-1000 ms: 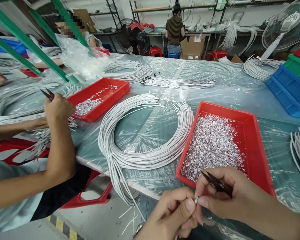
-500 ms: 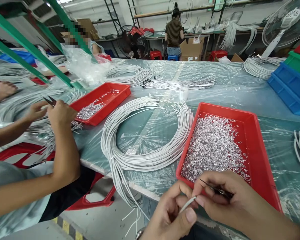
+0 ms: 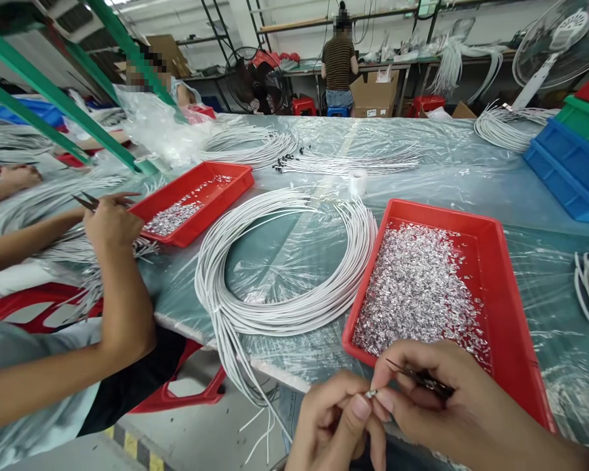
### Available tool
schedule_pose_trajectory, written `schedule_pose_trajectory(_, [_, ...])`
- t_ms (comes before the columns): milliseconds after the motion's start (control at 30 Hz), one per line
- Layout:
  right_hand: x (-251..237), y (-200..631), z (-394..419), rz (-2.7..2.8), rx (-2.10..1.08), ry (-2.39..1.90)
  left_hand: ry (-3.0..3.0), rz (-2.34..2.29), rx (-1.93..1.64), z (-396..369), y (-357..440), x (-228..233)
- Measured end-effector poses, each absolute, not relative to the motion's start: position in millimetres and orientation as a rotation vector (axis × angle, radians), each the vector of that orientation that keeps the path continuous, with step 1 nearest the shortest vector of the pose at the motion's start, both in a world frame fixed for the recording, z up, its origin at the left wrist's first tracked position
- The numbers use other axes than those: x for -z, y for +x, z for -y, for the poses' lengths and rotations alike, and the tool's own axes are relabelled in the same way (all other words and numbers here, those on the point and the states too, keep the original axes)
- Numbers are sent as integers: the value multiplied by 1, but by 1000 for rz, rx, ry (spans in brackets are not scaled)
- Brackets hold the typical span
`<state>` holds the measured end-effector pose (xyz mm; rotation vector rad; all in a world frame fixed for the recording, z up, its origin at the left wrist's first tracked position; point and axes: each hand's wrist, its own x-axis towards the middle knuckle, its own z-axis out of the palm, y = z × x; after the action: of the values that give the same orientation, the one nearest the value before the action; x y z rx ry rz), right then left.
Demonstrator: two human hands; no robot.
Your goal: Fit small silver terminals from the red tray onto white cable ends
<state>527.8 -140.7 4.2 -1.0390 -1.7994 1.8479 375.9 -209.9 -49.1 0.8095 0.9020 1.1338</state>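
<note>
My left hand [image 3: 341,418] is closed in a pinch on the end of a white cable [image 3: 370,394]; only its tip shows between the fingers. Against that tip press the thumb and forefinger of my right hand [image 3: 436,392]. Dark tweezers [image 3: 422,378] are tucked inside the right hand, their thin points sticking out past the forefinger. Just beyond my hands is a red tray [image 3: 513,307] with a heap of small shiny metal pieces [image 3: 417,294]. Left of the tray lies a large coil of white cable [image 3: 275,317], its loose ends hanging over the table edge.
A co-worker's hand [image 3: 110,222] on the left holds tweezers beside a second red tray [image 3: 211,214]. A white roll [image 3: 357,183] and black-tipped cables [image 3: 348,162] lie farther back. Blue bins [image 3: 564,170] are stacked at the right, near a fan [image 3: 559,52].
My left thumb and fingers have shifted up to the cable's end, covering most of the length that showed before. My right fingers have moved slightly left and down, still with the tweezers.
</note>
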Motion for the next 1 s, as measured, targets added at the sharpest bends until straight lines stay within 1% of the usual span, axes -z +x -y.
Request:
schedule_pose_trajectory(167, [-2, 526, 140, 1744, -1873, -1110, 760, -539, -1166, 203, 376, 64])
schedule_pose_trajectory(267, [-3, 524, 141, 1673, -1901, -1131, 712, -411, -1183, 203, 376, 76])
schedule_pose_trajectory(467, [-5, 523, 141, 1663, -1904, -1178, 564, -388, -1200, 206, 378, 84])
schedule_pose_trajectory(767, [-6, 531, 134, 1692, -1990, -1119, 468, -433, -1124, 203, 376, 85])
schedule_pose_trajectory(1000, [0, 533, 135, 1723, -1979, -1044, 401, -468, -1040, 201, 375, 81])
